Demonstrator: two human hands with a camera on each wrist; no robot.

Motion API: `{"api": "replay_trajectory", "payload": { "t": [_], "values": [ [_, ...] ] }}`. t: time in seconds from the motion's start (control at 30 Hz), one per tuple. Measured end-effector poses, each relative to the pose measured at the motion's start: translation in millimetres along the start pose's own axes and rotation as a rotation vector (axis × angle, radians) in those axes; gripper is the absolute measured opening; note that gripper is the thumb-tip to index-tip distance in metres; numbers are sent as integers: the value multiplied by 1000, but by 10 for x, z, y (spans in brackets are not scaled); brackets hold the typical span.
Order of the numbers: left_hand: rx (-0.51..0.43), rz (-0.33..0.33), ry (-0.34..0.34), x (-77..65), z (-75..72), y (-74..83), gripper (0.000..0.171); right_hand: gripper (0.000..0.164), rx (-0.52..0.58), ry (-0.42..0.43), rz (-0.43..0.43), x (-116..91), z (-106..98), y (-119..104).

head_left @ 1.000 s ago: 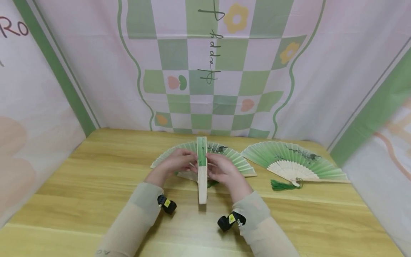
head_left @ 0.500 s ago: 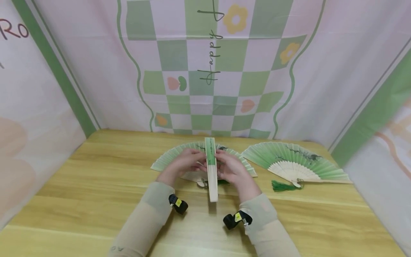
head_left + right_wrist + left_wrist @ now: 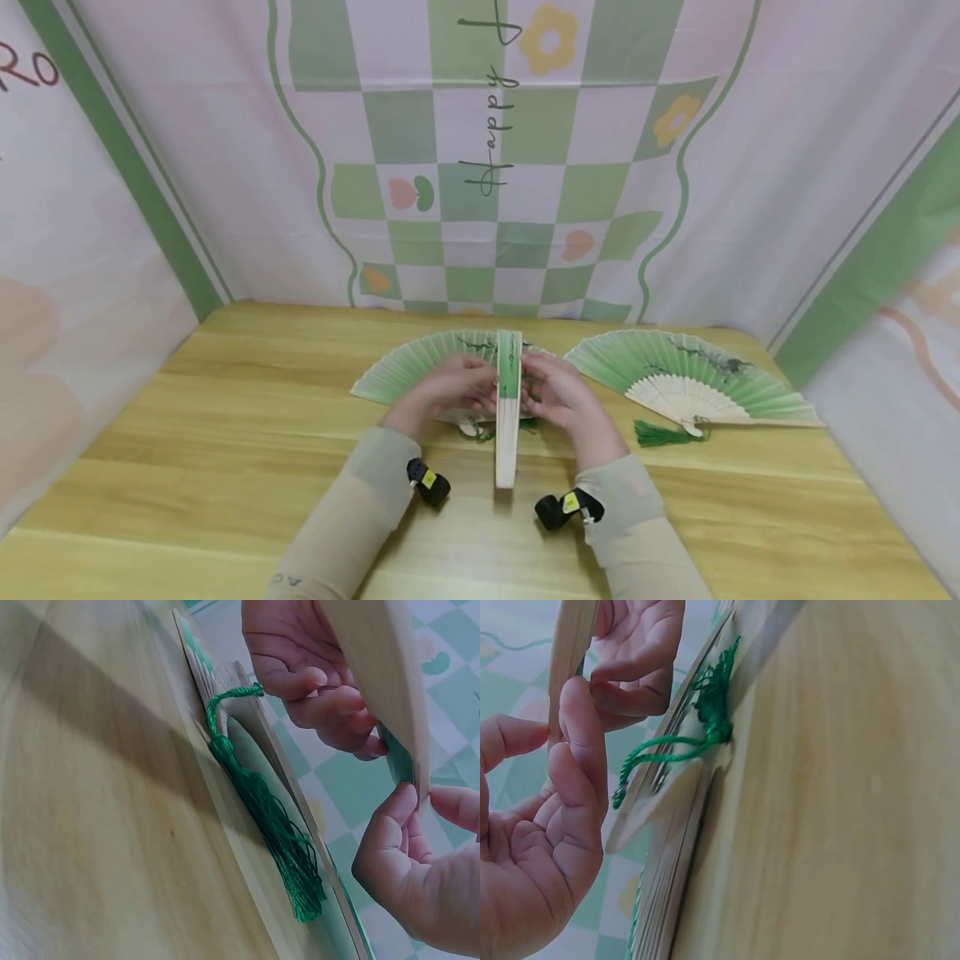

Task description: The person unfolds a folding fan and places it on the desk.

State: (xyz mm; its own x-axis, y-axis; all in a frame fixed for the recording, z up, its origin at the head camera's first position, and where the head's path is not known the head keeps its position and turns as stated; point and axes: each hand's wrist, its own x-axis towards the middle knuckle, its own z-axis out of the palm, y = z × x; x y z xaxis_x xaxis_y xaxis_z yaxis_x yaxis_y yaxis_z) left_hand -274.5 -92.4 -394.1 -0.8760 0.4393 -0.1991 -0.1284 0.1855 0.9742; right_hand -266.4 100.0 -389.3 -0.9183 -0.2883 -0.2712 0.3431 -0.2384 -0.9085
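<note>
A folded fan (image 3: 507, 433), with pale ribs below and green cloth at its far end, is held up in the middle of the head view, its narrow side toward me. From the left, my left hand (image 3: 462, 386) pinches it; thumb and fingertips meet its edge in the left wrist view. My right hand (image 3: 564, 396) pinches it from the right, as the right wrist view shows at its thumb and finger. Behind the hands lies a spread green fan (image 3: 412, 360), partly hidden by them, with a green tassel (image 3: 274, 840).
Another spread green fan (image 3: 693, 377) lies at the right, its green tassel (image 3: 663, 432) near the pivot. Both lie on a wooden table (image 3: 225, 442). Behind the table's far edge hangs a checkered cloth (image 3: 472, 196); cloth panels flank it.
Both hands have shifted right with the folded fan between them. In the last half second the fan has also come slightly nearer to me. The spread fans stay put.
</note>
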Motion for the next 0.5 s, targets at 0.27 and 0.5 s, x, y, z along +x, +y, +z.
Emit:
{"api": "replay_trajectory", "payload": {
  "t": [0.27,0.5],
  "values": [
    [-79,-7,-25,21,61,-55,30,11,-32,15,-7,2,-28,-18],
    [1,20,-122,-10,91,-75,25,21,26,54,-32,-34,-43,-65]
  ]
}}
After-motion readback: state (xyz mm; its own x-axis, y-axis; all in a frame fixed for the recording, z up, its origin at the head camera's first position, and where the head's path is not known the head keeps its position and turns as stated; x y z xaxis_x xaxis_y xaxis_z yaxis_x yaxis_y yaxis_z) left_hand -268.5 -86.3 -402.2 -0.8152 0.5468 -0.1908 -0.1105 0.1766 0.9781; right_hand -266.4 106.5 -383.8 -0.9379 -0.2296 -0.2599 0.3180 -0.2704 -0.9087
